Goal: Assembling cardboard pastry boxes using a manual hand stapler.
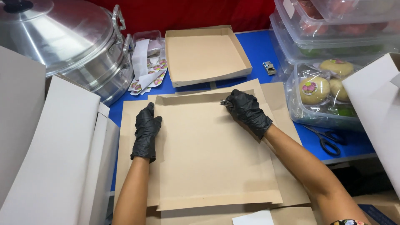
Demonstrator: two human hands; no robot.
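Black-gloved hands work a brown cardboard sheet (208, 154): left hand (146, 131) pressed flat on its edge, right hand (248, 111) pinching a small metal stapler (226, 103).

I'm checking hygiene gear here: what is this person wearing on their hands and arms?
Both the left hand and the right hand wear thin, glossy black disposable gloves ending at the wrists. The forearms are bare, without sleeves. A floral-patterned band shows on the right arm.

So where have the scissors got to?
The scissors lie on the blue table at the right of the head view, just below the clear food container, beyond the right forearm.
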